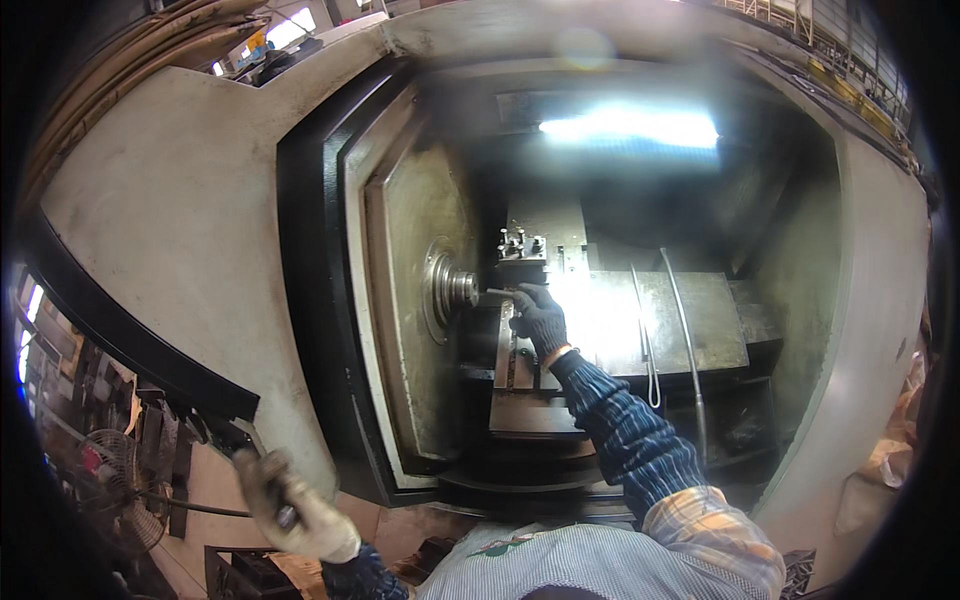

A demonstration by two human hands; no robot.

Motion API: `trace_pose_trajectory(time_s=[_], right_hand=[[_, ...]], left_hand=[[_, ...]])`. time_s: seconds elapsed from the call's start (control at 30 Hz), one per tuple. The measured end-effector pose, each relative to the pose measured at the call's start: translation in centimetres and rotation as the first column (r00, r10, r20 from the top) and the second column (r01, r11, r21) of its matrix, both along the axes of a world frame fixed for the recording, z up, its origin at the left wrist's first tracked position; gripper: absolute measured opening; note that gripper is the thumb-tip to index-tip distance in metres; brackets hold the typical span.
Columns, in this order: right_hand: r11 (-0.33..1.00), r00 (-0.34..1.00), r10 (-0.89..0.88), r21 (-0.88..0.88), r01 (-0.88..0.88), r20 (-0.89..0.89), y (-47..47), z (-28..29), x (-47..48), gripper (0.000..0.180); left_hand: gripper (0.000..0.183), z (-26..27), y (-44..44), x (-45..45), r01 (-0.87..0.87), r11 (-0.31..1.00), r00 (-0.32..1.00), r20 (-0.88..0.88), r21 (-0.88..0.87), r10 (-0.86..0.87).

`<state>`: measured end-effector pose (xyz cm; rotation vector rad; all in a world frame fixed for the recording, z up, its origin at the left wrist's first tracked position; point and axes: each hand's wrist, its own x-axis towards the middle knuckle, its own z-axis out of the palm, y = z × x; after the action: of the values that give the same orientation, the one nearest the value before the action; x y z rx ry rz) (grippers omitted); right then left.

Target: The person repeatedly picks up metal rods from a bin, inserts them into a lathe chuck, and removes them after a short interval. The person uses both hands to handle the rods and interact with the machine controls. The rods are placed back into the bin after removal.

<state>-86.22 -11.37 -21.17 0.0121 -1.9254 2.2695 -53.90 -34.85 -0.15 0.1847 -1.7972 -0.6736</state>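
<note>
My right hand (pixel 538 319), in a dark knit glove, reaches inside a lathe's enclosure. Its fingers grip a short metal rod (pixel 498 292) that points left at the collet chuck (pixel 466 288) on the spindle. Whether the rod's tip touches the chuck is hard to tell. Just behind the hand stands a tool block (pixel 523 247) with several upright bolts. Low at the left, outside the enclosure, my left hand (pixel 296 506) wears a soiled whitish glove. Its fingers curl around a small dark metal part (pixel 285 516) with a shiny end; blur hides its shape.
A bent metal tube (pixel 681 322) and a thin looped rod (pixel 643 330) rise in front of the bright slide cover (pixel 705 315). A lamp (pixel 630 127) glares at the back. The black door frame (pixel 307 300) borders the opening at left. A fan (pixel 112 465) stands lower left.
</note>
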Motion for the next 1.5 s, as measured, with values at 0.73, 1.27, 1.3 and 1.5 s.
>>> trace_pose_trajectory(time_s=[0.73,1.27,1.3,1.5], right_hand=[[0.996,0.996,-0.08,-0.027,0.082,0.043,-3.4,-0.1,-4.4,0.025],[0.977,0.948,0.114,0.206,-0.053,-0.297,0.4,-8.7,-8.7,0.023],[0.935,0.923,0.092,0.351,0.049,-0.375,-0.2,-8.2,-8.0,0.023],[0.95,0.955,0.082,-0.312,0.012,0.285,-3.6,1.8,-3.1,0.026]], left_hand=[[0.047,-1.8,-12.7,-0.8,0.274,0.938,0.955,-0.172,0.212,-0.24],[0.038,-1.4,-10.6,-1.6,-0.334,0.931,0.933,-0.089,0.145,0.349],[0.037,-1.3,-10.7,-1.2,-0.355,0.929,0.928,-0.082,0.1,0.364],[0.042,-3.0,-15.3,2.3,-0.434,0.87,0.884,0.075,-0.234,0.462]])
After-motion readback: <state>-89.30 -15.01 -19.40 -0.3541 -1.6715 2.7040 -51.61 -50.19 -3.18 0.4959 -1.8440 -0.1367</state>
